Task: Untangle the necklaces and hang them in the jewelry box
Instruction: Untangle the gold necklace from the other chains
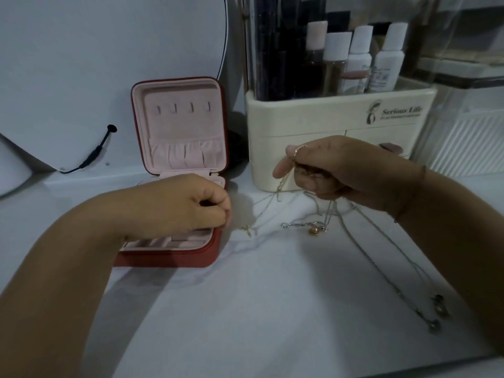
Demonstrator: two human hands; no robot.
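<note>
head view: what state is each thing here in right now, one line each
jewelry box, open, lid standing upright
hooks in the lid, all bare
necklaces, tangled, one end lifted, the rest trailing on the table
right hand, gripping the bunched necklaces
left hand, fingers curled; whether it pinches a chain is unclear
bottles, capped

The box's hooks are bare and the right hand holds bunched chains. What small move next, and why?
Probably ease the left hand away from the right hand, drawing out the gold chain it seems to pinch; the necklaces dangle tangled together, so none can reach the hooks yet.
</note>
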